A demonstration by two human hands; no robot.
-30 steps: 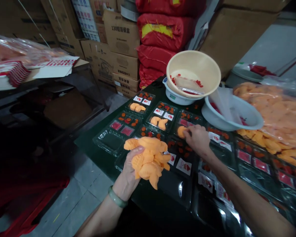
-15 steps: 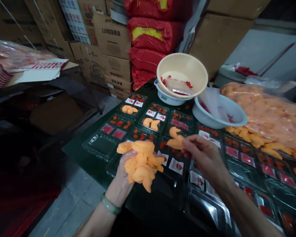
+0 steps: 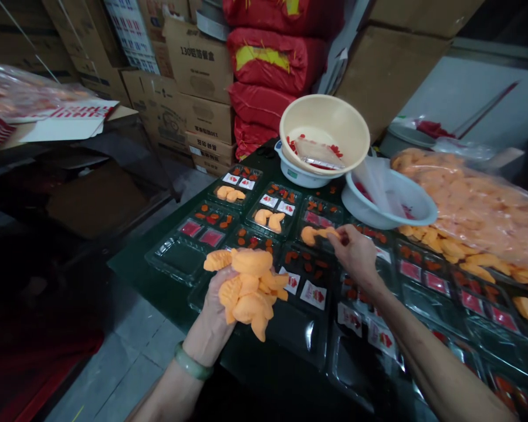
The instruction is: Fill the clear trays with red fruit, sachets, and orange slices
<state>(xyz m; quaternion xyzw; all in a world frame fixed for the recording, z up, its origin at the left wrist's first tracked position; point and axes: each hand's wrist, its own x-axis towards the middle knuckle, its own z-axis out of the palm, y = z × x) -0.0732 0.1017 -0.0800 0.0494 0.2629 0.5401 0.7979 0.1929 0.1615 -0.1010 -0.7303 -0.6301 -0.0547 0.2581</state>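
**While clenching orange ridged pieces (image 3: 249, 287) in the left hand (image 3: 211, 310), pinching one more with the right**

Held tight in the closed left hand, a heap of those pieces, in front of the cream plastic bowl (image 3: 324, 117). Gripped between the fingers (image 3: 339, 233) of the right hand (image 3: 356, 255), one orange piece (image 3: 319, 234), low over clear plastic trays (image 3: 275, 211), also in front of that bowl. Inside these trays, small red-orange bits, red-and-white cards, and in some, two orange pieces. Inside the bowl, a clear plastic bag (image 3: 317, 153) and red bits. Beneath it, a white basin (image 3: 297, 174). To its right, a tilted white bowl (image 3: 393, 211) with clear plastic sheet (image 3: 376, 187), then a large clear bag (image 3: 466, 199) full of orange pieces.
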